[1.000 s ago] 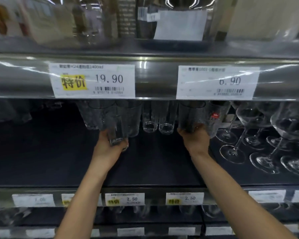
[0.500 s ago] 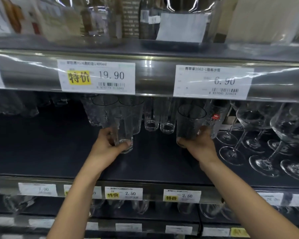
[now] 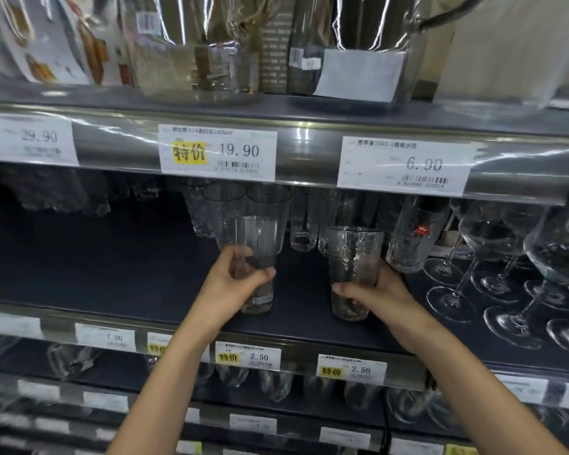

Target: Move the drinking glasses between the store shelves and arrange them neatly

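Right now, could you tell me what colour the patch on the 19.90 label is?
Yellow patch on the 19.90 label, best in head view.

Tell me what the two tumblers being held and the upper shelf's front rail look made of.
Left-hand tumbler: clear glass, likely; the dark shelf shows through it. Right-hand tumbler: clear glass, dimpled hammered-looking finish that distorts what lies behind. Front rail: glossy metal or metallised plastic, hard to tell; streaky reflections run along it.
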`<action>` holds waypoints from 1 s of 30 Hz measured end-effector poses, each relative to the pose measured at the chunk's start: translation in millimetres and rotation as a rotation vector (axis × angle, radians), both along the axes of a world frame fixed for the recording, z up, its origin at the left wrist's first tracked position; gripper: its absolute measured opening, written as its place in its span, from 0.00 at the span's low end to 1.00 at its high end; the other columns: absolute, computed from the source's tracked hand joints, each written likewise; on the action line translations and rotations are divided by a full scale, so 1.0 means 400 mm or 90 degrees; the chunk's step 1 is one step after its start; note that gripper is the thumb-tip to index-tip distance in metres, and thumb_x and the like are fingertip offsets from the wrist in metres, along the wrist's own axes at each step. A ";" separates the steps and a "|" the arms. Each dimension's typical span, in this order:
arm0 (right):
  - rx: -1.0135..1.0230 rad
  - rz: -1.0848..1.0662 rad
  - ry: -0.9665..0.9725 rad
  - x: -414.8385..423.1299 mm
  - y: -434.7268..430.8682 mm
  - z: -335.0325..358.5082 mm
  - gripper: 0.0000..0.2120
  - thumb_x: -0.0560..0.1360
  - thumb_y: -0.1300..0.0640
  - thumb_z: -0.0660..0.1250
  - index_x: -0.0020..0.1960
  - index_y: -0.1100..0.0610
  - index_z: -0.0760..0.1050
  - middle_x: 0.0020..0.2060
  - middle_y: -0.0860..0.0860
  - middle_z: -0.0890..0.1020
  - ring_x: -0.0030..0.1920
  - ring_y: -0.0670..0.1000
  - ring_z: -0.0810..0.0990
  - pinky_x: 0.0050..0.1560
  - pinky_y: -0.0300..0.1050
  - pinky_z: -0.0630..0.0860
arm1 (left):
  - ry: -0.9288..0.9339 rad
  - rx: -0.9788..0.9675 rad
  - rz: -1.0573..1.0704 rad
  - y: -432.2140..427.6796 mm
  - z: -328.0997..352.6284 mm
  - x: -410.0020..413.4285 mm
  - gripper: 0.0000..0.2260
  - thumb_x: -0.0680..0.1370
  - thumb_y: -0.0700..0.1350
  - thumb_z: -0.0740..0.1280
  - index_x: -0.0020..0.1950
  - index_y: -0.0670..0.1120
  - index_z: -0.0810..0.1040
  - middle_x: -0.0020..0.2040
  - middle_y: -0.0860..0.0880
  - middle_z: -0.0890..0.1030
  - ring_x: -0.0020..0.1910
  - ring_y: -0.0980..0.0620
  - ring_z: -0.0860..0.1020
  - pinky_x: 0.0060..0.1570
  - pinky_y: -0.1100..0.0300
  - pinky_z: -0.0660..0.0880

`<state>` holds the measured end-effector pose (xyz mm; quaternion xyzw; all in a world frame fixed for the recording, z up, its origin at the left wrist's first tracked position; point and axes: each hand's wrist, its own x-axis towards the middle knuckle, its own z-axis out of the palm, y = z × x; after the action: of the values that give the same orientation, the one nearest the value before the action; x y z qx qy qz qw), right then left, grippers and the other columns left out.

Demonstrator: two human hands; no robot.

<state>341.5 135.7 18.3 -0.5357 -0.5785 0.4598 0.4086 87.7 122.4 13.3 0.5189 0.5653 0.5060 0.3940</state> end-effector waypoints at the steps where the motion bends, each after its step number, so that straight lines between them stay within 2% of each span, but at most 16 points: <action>1: -0.015 0.027 0.040 -0.006 -0.017 0.009 0.23 0.67 0.56 0.78 0.58 0.50 0.74 0.54 0.55 0.83 0.56 0.53 0.82 0.59 0.47 0.77 | -0.036 0.007 -0.001 -0.017 0.006 0.009 0.14 0.72 0.49 0.75 0.55 0.54 0.76 0.50 0.50 0.81 0.52 0.51 0.82 0.47 0.62 0.75; 3: -0.040 0.063 0.126 -0.018 -0.045 0.021 0.28 0.63 0.54 0.76 0.62 0.50 0.75 0.54 0.51 0.85 0.57 0.53 0.82 0.59 0.49 0.77 | -0.115 0.007 -0.009 -0.052 0.021 0.027 0.11 0.75 0.49 0.72 0.55 0.54 0.76 0.49 0.50 0.82 0.51 0.51 0.83 0.47 0.60 0.78; 5: -0.071 0.088 0.212 -0.034 -0.067 0.032 0.33 0.60 0.52 0.77 0.65 0.52 0.75 0.53 0.50 0.86 0.52 0.52 0.83 0.54 0.49 0.77 | -0.191 -0.005 0.002 -0.089 0.035 0.034 0.14 0.72 0.52 0.71 0.56 0.54 0.78 0.49 0.49 0.84 0.48 0.47 0.83 0.49 0.49 0.79; 7: -0.100 0.127 0.288 -0.056 -0.087 0.044 0.39 0.59 0.46 0.80 0.66 0.57 0.75 0.50 0.53 0.86 0.43 0.53 0.84 0.44 0.48 0.79 | -0.266 -0.006 0.018 -0.137 0.052 0.039 0.17 0.71 0.49 0.70 0.59 0.47 0.78 0.43 0.45 0.83 0.38 0.47 0.82 0.39 0.50 0.78; 9: -0.120 0.174 0.345 -0.085 -0.112 0.054 0.42 0.56 0.39 0.81 0.63 0.60 0.76 0.44 0.56 0.84 0.36 0.54 0.82 0.37 0.48 0.80 | -0.304 -0.003 0.034 -0.191 0.065 0.041 0.19 0.70 0.50 0.69 0.58 0.43 0.77 0.41 0.44 0.83 0.34 0.47 0.81 0.33 0.53 0.77; 11: -0.127 0.219 0.378 -0.118 -0.143 0.058 0.39 0.52 0.35 0.82 0.55 0.57 0.82 0.41 0.58 0.84 0.34 0.55 0.81 0.37 0.50 0.82 | -0.316 0.012 0.049 -0.246 0.067 0.032 0.20 0.71 0.53 0.72 0.57 0.44 0.76 0.42 0.45 0.83 0.33 0.47 0.80 0.32 0.53 0.78; 12: -0.131 0.243 0.388 -0.133 -0.151 0.049 0.37 0.50 0.34 0.82 0.52 0.56 0.83 0.41 0.58 0.84 0.34 0.55 0.82 0.38 0.50 0.82 | -0.317 0.017 0.058 -0.274 0.067 0.025 0.20 0.72 0.54 0.73 0.57 0.43 0.76 0.42 0.46 0.83 0.33 0.47 0.80 0.31 0.53 0.78; 13: -0.142 0.264 0.394 -0.154 -0.168 0.054 0.39 0.49 0.34 0.82 0.54 0.55 0.83 0.42 0.59 0.84 0.33 0.55 0.82 0.37 0.50 0.82 | -0.317 0.014 0.070 -0.302 0.067 0.016 0.20 0.73 0.54 0.72 0.58 0.43 0.76 0.41 0.46 0.82 0.32 0.47 0.80 0.31 0.54 0.78; 15: -0.172 0.294 0.404 -0.195 -0.191 0.044 0.51 0.48 0.35 0.83 0.64 0.59 0.75 0.44 0.60 0.84 0.32 0.55 0.81 0.33 0.50 0.81 | -0.306 0.007 0.098 -0.355 0.062 -0.002 0.19 0.74 0.54 0.71 0.58 0.43 0.75 0.40 0.45 0.82 0.32 0.47 0.80 0.31 0.56 0.78; 17: -0.204 0.323 0.420 -0.240 -0.212 0.029 0.56 0.48 0.37 0.84 0.68 0.62 0.69 0.44 0.61 0.84 0.31 0.56 0.81 0.30 0.48 0.80 | -0.298 0.013 0.142 -0.406 0.053 -0.021 0.18 0.75 0.54 0.71 0.56 0.43 0.75 0.39 0.43 0.81 0.32 0.44 0.81 0.30 0.57 0.77; 20: -0.220 0.380 0.448 -0.311 -0.249 0.017 0.54 0.50 0.39 0.84 0.68 0.61 0.70 0.43 0.62 0.83 0.30 0.57 0.79 0.28 0.46 0.78 | -0.301 0.031 0.226 -0.477 0.046 -0.050 0.21 0.73 0.55 0.70 0.56 0.40 0.75 0.39 0.41 0.81 0.32 0.44 0.80 0.31 0.55 0.78; 22: -0.226 0.430 0.449 -0.355 -0.273 0.017 0.52 0.52 0.38 0.83 0.66 0.64 0.71 0.43 0.61 0.82 0.30 0.56 0.79 0.27 0.46 0.79 | -0.311 0.040 0.285 -0.521 0.051 -0.071 0.23 0.72 0.55 0.71 0.60 0.41 0.75 0.41 0.42 0.81 0.32 0.45 0.80 0.32 0.54 0.79; 27: -0.258 0.541 0.413 -0.467 -0.321 0.035 0.53 0.51 0.37 0.83 0.65 0.67 0.72 0.41 0.59 0.82 0.30 0.55 0.79 0.28 0.46 0.79 | -0.337 0.084 0.390 -0.630 0.054 -0.142 0.28 0.72 0.54 0.72 0.63 0.36 0.73 0.42 0.40 0.78 0.31 0.44 0.79 0.30 0.55 0.77; 30: -0.260 0.597 0.388 -0.541 -0.356 0.041 0.52 0.51 0.36 0.82 0.62 0.69 0.72 0.39 0.59 0.82 0.29 0.55 0.78 0.28 0.46 0.78 | -0.328 0.105 0.437 -0.685 0.060 -0.189 0.25 0.71 0.53 0.71 0.61 0.39 0.75 0.43 0.42 0.80 0.31 0.46 0.79 0.31 0.54 0.78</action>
<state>125.2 -6.6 34.9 -0.1344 -0.5098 0.8263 0.1983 12.2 -151.5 37.4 0.1873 0.5457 0.7642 0.2883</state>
